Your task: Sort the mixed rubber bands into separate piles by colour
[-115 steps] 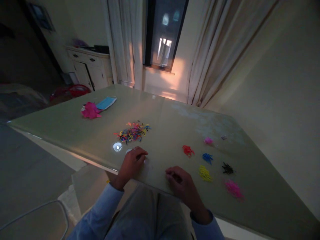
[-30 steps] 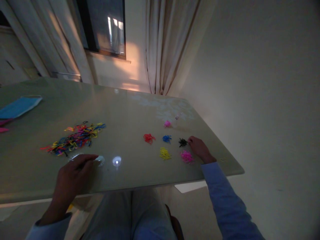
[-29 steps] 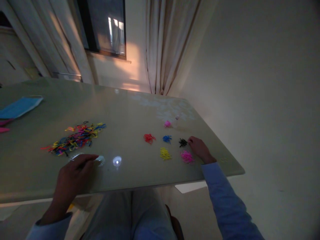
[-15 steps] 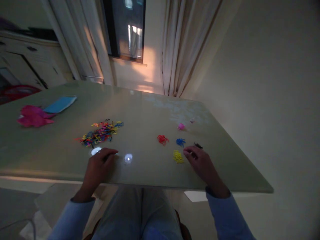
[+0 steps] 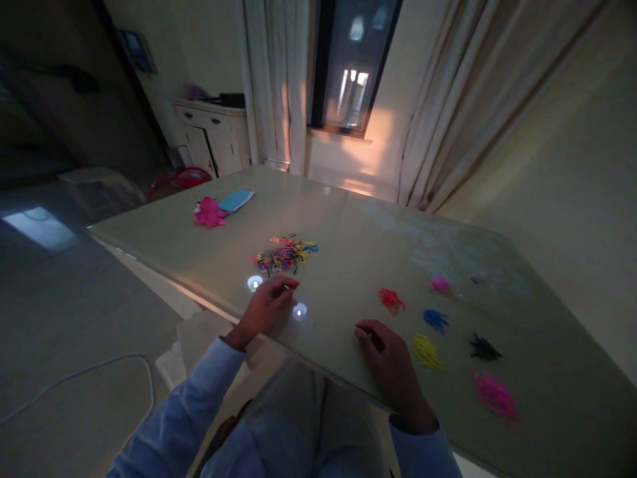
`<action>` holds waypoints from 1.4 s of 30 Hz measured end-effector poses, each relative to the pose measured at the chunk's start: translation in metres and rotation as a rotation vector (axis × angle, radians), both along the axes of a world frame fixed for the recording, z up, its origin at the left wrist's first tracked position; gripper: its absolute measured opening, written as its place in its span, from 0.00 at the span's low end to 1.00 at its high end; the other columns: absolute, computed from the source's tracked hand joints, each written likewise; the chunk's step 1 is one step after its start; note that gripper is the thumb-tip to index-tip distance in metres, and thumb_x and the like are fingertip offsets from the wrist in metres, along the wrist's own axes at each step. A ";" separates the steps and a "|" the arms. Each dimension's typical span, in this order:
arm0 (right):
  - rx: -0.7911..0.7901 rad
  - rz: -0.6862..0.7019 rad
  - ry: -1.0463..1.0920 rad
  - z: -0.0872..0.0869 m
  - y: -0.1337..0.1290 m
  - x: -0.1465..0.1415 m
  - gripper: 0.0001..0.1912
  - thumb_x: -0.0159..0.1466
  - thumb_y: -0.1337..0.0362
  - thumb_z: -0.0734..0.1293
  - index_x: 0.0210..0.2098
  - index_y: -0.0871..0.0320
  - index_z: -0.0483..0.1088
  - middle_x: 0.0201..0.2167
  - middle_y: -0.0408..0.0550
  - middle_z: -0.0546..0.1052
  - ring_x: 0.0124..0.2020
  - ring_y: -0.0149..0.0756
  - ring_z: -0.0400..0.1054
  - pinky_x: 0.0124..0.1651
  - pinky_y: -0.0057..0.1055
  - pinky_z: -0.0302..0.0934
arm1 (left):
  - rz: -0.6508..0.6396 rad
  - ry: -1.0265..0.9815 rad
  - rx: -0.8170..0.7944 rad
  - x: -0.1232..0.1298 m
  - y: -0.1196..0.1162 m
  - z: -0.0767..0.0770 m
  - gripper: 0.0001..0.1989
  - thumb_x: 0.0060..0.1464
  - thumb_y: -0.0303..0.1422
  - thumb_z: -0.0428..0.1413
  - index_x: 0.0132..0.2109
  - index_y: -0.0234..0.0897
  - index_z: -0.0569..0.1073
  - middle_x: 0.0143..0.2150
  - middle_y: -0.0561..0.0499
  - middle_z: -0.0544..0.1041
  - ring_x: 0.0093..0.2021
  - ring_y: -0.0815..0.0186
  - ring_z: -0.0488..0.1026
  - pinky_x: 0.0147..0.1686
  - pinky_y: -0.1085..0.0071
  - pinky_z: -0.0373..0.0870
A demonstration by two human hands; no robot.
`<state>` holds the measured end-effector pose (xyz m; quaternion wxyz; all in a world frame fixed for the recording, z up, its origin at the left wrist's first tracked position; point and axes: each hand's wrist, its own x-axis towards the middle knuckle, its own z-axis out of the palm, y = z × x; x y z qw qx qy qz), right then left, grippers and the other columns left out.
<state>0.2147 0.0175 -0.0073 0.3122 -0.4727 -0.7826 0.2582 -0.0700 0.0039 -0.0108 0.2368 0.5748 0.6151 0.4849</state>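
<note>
My left hand [image 5: 269,305] is beside a heap of mixed-colour small rubber bands [image 5: 281,255], on its near side. Its thumb and forefinger come together; anything between them is too small to make out. My right hand [image 5: 387,358] hovers low over the near table edge, fingers curled and tips together, contents hidden. To its right lie sorted bunches of bands: red [image 5: 391,300], yellow [image 5: 426,350], blue [image 5: 436,320], black [image 5: 482,347] and pink [image 5: 496,396]. A further pink clump [image 5: 440,284] sits behind the blue bunch.
A pink crumpled item [image 5: 210,212] and a blue face mask [image 5: 237,199] lie at the far left of the glossy table [image 5: 338,245]. A small clear item [image 5: 478,278] is at the right. Bright light reflections show near my left hand. Curtains and a window stand behind.
My right hand has moved left, away from the yellow, blue and black bunches. My left hand stays by the mixed heap. The view has turned left, and the near pink bunch now shows.
</note>
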 end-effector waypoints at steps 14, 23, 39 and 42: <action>-0.016 0.009 -0.010 -0.004 0.002 0.005 0.16 0.65 0.51 0.61 0.38 0.54 0.74 0.33 0.50 0.79 0.31 0.40 0.73 0.35 0.33 0.67 | 0.258 0.692 -0.272 -0.051 -0.001 0.017 0.14 0.57 0.43 0.54 0.39 0.39 0.79 0.44 0.45 0.78 0.41 0.58 0.75 0.40 0.66 0.69; -0.014 0.013 -0.011 -0.003 0.001 0.005 0.16 0.65 0.51 0.61 0.37 0.55 0.74 0.33 0.50 0.80 0.31 0.39 0.74 0.35 0.32 0.67 | 0.292 0.747 -0.288 -0.044 0.004 0.015 0.14 0.61 0.36 0.48 0.39 0.39 0.79 0.46 0.44 0.78 0.44 0.59 0.75 0.42 0.67 0.69; -0.013 0.032 -0.004 -0.005 0.000 0.005 0.15 0.67 0.53 0.60 0.38 0.55 0.73 0.33 0.50 0.79 0.33 0.39 0.73 0.37 0.32 0.66 | 0.109 -0.487 -0.103 -0.006 -0.024 0.058 0.19 0.49 0.48 0.60 0.32 0.34 0.73 0.19 0.57 0.66 0.19 0.74 0.60 0.21 0.76 0.55; -0.017 0.036 -0.003 -0.005 -0.001 0.006 0.14 0.67 0.55 0.60 0.38 0.56 0.73 0.33 0.49 0.79 0.33 0.38 0.72 0.37 0.31 0.65 | -0.007 -0.636 -0.111 0.020 -0.026 0.068 0.19 0.47 0.47 0.63 0.32 0.34 0.73 0.19 0.57 0.66 0.20 0.75 0.59 0.21 0.77 0.54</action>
